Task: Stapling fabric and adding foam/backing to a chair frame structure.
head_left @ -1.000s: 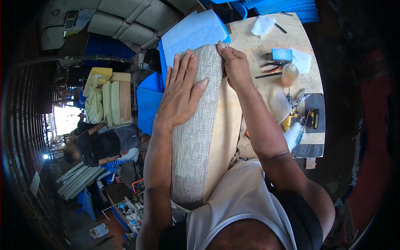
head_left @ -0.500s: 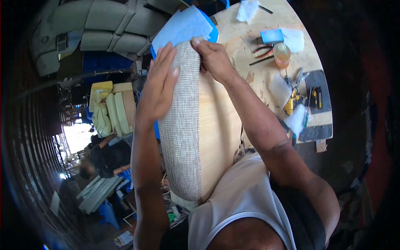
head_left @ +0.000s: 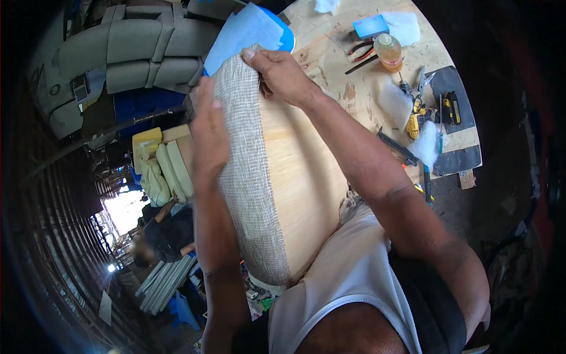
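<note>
A long curved panel stands in front of me, its edge wrapped in grey-and-white woven fabric (head_left: 247, 159). Bare plywood (head_left: 298, 171) shows on its right side, beside the frayed fabric edge. At the far end my right hand (head_left: 284, 75) pinches the fabric's corner between thumb and fingers, with some fingers hidden behind the panel. My left hand (head_left: 211, 130) lies along the fabric's left side, fingers stretched out and a little smeared by motion. Nothing shows inside it.
On the wooden table (head_left: 330, 76) to the right lie pliers (head_left: 361, 52), a bottle of amber liquid (head_left: 389, 54), a yellow-handled drill (head_left: 414, 121), a hammer (head_left: 398, 147) and white wadding (head_left: 394, 103). Grey sofas (head_left: 132, 44) stand far left. Another person (head_left: 168, 233) is at the left.
My left hand has slid outward to the fabric's left side. The panel's far end has shifted left in view, with my right hand still pinching its corner.
</note>
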